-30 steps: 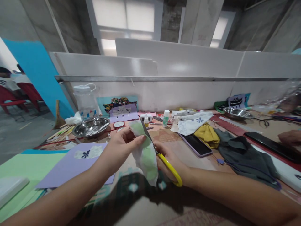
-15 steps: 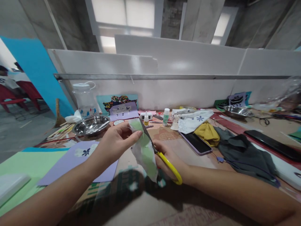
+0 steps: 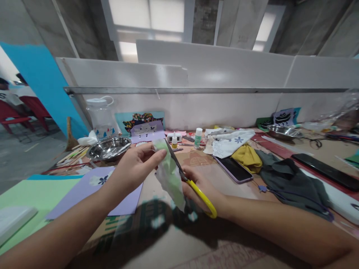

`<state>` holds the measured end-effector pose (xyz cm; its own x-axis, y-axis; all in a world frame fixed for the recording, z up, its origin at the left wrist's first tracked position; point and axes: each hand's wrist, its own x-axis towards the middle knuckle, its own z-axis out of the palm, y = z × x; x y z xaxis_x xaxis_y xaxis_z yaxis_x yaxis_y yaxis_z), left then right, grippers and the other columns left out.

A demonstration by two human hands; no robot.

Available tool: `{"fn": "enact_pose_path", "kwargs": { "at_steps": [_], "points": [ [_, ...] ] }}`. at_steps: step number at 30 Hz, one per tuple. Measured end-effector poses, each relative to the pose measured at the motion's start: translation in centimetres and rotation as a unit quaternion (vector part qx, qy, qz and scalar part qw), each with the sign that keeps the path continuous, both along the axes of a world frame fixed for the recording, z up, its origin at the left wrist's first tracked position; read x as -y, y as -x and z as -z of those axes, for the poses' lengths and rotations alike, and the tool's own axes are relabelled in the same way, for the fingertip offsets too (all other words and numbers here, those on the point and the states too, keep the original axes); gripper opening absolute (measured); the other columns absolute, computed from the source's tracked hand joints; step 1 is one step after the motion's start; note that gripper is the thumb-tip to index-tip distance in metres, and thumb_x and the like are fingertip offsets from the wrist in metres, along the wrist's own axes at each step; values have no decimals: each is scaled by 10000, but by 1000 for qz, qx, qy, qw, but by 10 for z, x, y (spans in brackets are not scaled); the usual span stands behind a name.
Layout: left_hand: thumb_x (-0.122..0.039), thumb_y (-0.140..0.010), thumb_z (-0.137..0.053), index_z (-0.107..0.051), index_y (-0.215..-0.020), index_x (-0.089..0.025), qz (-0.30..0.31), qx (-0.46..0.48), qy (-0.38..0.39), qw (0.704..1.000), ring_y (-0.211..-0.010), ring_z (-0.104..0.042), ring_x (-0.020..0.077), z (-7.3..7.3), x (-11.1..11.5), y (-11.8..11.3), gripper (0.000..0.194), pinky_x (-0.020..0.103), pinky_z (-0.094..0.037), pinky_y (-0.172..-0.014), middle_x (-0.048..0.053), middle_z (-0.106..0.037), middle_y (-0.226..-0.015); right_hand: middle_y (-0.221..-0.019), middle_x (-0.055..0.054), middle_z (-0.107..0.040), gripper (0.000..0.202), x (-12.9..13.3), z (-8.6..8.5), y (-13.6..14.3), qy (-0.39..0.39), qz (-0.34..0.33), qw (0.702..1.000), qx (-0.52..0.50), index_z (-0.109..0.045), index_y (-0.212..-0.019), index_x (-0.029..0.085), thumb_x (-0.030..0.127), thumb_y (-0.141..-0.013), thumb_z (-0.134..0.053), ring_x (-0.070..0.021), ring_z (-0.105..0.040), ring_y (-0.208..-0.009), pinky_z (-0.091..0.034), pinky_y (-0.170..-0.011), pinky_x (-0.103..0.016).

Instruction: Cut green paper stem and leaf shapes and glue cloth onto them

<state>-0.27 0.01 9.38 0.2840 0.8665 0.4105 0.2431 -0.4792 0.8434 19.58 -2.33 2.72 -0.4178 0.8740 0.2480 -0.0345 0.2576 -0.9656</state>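
Between thumb and fingers, my left hand (image 3: 143,160) pinches the upper end of a light green strip with ragged white edges (image 3: 169,173); whether it is paper or cloth I cannot tell. The strip hangs down over the table. My right hand (image 3: 203,186) is closed round yellow-handled scissors (image 3: 200,194), their dark blades pointing up and away along the strip's right edge. The fingers in the handle loops are partly hidden. Left of the strip lies a purple sheet (image 3: 126,203) with a dark flower on a white patch.
A steel bowl (image 3: 108,148) and a clear jug (image 3: 102,117) stand at the back left. A glue bottle (image 3: 174,142) and a green-and-white bottle (image 3: 198,139) are behind my hands. To the right lie a phone (image 3: 234,170), yellow cloth (image 3: 246,158) and dark grey cloth (image 3: 291,183).
The green strip has shifted slightly left and its lower end has swung left and up, away from the scissors. My left hand has moved a little left; my right hand stays nearly in place.
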Motion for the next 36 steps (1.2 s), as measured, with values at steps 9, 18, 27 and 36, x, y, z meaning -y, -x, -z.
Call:
{"fn": "enact_pose_path", "kwargs": {
  "at_steps": [9,18,27,36],
  "points": [
    [-365,-830,-733,-625,-791,-184,11,32,30,999,-639,-644,126,1,-1,0,214,201,-490,-569,-15,-701,-725,-847,0,-569,433,-1,3,1,-3,-2,1000,-9,-563,-946,210,562,-777,-752,-145,-525,-762,-470,-688,-272],
    [-316,-794,-739,-555,-722,-191,-20,89,30,995,-599,-599,95,4,1,-5,233,179,-462,-543,-49,-654,-669,-952,-39,-619,499,-3,4,-2,-13,-32,999,-11,-570,-1034,217,635,-801,-709,-191,-571,-882,-498,-796,-315],
    [-269,-804,-710,-540,-707,-195,-32,51,-16,998,-570,-540,88,4,6,-6,209,180,-414,-502,-56,-600,-649,-959,-40,-611,605,-2,3,-2,-5,-43,999,-18,-573,-1078,209,730,-785,-668,-157,-539,-788,-478,-713,-286],
    [-287,-800,-713,-511,-697,-200,-26,58,-3,998,-602,-540,96,7,6,-7,242,184,-432,-527,-52,-592,-658,-831,-8,-599,541,-5,10,2,34,-21,998,-41,-593,-963,203,654,-723,-771,-141,-514,-719,-449,-646,-263]
  ]
}}
